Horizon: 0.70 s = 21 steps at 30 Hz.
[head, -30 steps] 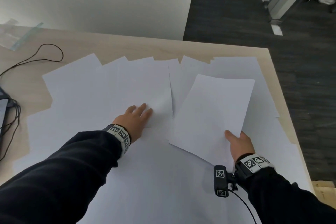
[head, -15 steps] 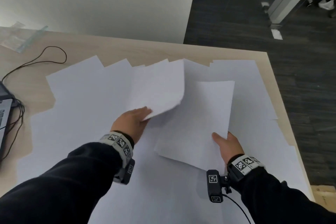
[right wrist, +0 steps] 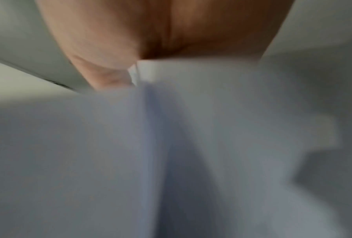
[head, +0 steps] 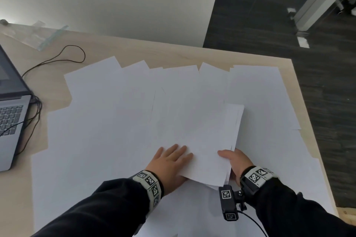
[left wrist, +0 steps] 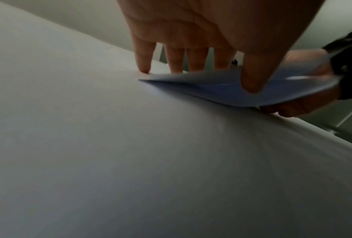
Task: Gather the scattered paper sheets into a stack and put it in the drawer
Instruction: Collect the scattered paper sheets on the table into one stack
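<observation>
Many white paper sheets (head: 115, 121) lie overlapping across the wooden table (head: 163, 52). A small stack of sheets (head: 202, 136) is raised slightly above them at the near right. My right hand (head: 237, 161) grips its near right corner, thumb on top and fingers underneath. My left hand (head: 169, 165) holds the stack's left edge; the left wrist view shows the stack (left wrist: 221, 90) between the straight fingers and the thumb. In the right wrist view, blurred paper (right wrist: 191, 112) sits against my palm. No drawer is in view.
An open laptop (head: 11, 113) with plugged-in cables (head: 35, 109) sits at the left edge. A thin black cord (head: 57, 59) and a clear plastic bag (head: 38, 34) lie at the back left. The table's right edge (head: 302, 106) drops to dark floor.
My left hand lifted a sheet from the middle and carried it right onto the sheet in my right hand. Both hands have come together and nearer to me.
</observation>
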Motion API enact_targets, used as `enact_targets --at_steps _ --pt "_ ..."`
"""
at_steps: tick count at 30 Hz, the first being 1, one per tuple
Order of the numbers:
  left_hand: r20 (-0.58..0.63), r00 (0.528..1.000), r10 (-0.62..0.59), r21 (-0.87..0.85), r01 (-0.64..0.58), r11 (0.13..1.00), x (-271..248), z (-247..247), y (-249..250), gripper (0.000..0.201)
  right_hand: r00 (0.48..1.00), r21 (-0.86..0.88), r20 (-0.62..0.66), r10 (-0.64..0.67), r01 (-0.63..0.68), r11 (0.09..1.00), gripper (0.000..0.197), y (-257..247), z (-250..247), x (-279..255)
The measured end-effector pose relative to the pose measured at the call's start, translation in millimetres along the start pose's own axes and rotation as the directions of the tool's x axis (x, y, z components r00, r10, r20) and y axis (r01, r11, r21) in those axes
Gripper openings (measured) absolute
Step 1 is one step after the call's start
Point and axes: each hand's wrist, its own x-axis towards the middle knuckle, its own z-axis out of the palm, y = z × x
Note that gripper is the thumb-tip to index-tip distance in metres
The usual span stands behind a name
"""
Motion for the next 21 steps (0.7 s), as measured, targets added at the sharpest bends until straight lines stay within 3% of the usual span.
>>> enact_targets --at_steps 3,6,9,13,16,21 --pt "-0.022 1.000 -0.016 -0.047 0.015 0.999 -6 0 -3 0.083 0.999 -0.147 -0.007 -0.052 0.050 0.988 0.014 6 -3 2" --pt "-0.063 0.974 -0.218 -0.055 0.215 0.975 -17 3 -14 0.103 0.993 -0.227 -0.033 -0.110 0.100 0.969 0.011 6 -6 5" --pt "-0.033 0.886 -0.463 -0.085 0.459 0.884 -32 7 -30 0.126 0.980 -0.276 -0.098 -0.174 0.142 0.951 0.012 6 -13 6" --pt "-0.012 0.739 -0.674 -0.198 0.659 0.726 -50 10 -47 0.137 0.962 -0.308 -0.170 -0.215 0.156 0.939 0.014 8 -31 6" --pt "-0.021 0.653 -0.757 -0.317 0.714 0.624 -57 8 -49 0.133 0.963 -0.334 -0.177 -0.201 0.133 0.933 0.016 12 -37 6" --pt "-0.027 0.636 -0.771 -0.374 0.709 0.598 -51 0 -46 0.120 0.966 -0.360 -0.166 -0.200 0.130 0.924 0.016 10 -33 4"
